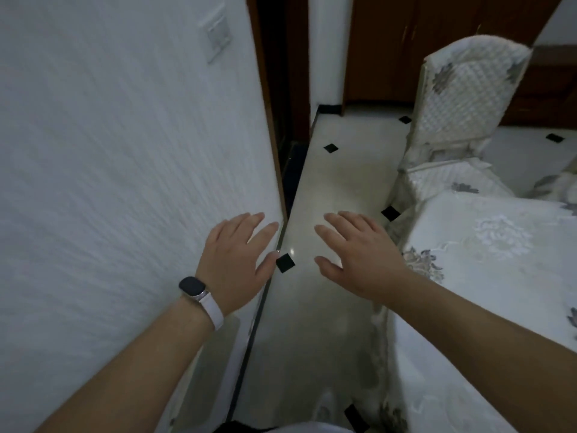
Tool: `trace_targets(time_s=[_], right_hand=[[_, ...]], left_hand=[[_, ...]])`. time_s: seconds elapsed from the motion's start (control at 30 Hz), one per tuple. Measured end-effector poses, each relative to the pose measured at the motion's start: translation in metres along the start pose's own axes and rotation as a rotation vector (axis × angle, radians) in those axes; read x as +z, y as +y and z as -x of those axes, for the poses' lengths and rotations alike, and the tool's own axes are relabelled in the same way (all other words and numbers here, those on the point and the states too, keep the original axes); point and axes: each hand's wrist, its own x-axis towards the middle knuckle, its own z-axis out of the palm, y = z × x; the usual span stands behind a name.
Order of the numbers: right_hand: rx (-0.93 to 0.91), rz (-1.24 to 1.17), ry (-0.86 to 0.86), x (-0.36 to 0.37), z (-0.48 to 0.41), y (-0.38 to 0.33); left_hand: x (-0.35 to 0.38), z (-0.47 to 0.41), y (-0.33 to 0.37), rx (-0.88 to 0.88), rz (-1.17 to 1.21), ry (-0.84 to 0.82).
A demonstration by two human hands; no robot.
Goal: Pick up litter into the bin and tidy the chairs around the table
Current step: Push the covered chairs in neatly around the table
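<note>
- White textured wall (109, 151): fills the left side, ends at a brown-edged corner w/ a dark doorway behind.
- Pale tiled floor (337, 182): runs up the middle btwn wall and table, w/ small black diamond insets.
- Table (484, 292): right side, under a white embroidered cloth w/ grey flower pattern; the cloth hangs down to the floor.
- Chair (462, 89): upper right at the table's far end, upright, in a quilted white cover w/ grey flowers. Seat sits just beside the table edge; can't tell if touching.
- Dark wood cabinet (406, 42): along the back, behind the chair.
- Left hand (234, 260): palm down, fingers straight and a bit spread, holding nothing. It's in front of the wall's lower edge; can't tell if touching.
- Right hand (359, 254): palm down over the floor near the table corner, fingers spread, nothing in it.
- Watch (192, 287): on the left wrist, dark face, white strap.
- Light switch (218, 39): white, high on the wall.
</note>
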Motion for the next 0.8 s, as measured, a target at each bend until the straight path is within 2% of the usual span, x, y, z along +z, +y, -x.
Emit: trace_targets(time_s=[0.4,0.53,0.8], right_hand=[[0.313,0.086,-0.005,0.022,-0.063,0.127],[0.452,0.156,-0.048,0.023,-0.109,0.175],[0.623,0.262,0.017,0.015,-0.223,0.251]], left_hand=[[0.114,-0.192,-0.013,0.302,0.194,-0.013],[0.162,-0.275,-0.030,0.365,0.256,-0.018],[0.216,-0.445,-0.062,0.461,0.349,0.043]])
